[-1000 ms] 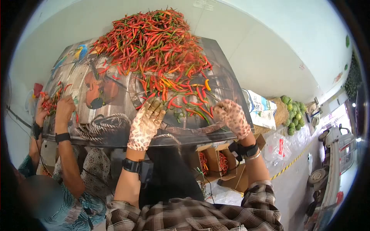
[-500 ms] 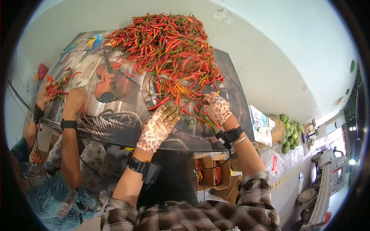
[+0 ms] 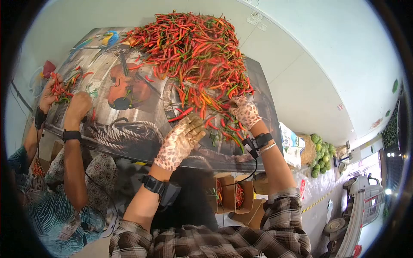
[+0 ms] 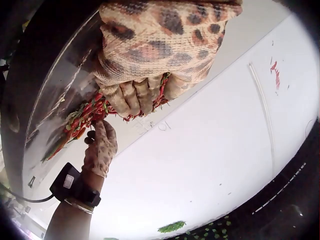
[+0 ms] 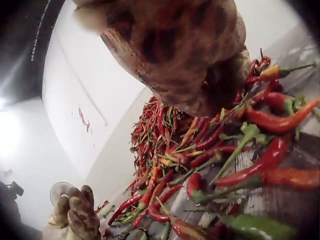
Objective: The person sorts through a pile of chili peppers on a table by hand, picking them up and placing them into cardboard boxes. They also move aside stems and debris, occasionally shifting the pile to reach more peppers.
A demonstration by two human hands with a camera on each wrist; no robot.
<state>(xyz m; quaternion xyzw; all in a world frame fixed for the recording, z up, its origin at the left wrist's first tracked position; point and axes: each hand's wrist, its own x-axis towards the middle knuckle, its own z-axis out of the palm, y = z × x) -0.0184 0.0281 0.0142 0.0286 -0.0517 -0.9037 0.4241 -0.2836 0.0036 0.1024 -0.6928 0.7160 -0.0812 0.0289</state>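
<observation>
A big heap of red and green chili peppers (image 3: 202, 51) covers the back of the table (image 3: 97, 129), with loose ones spread towards the front. My right hand (image 3: 246, 112), in a spotted glove, reaches into the heap's front right edge. Its fingers bend down among the peppers there; I cannot tell whether they grip one. My left hand (image 3: 180, 142), gloved alike, lies palm up near the front edge, fingers relaxed and dirt-stained, with no pepper visible in it. A red chili (image 3: 180, 115) lies just beyond its fingertips. In the right wrist view the left hand (image 5: 75, 217) shows loosely bent fingers.
On the left, another person's bare hand (image 3: 51, 92) holds several chilies, the other hand (image 3: 79, 105) beside it. Open boxes (image 3: 245, 195) with chilies stand below the table's front edge. Watermelons (image 3: 320, 157) and a white sack (image 3: 292, 142) are to the right; a wall (image 3: 279, 56) stands behind.
My right hand has moved from the table's right side inward to the heap's edge. My left hand has shifted slightly right, still palm up. The head view has swung a little.
</observation>
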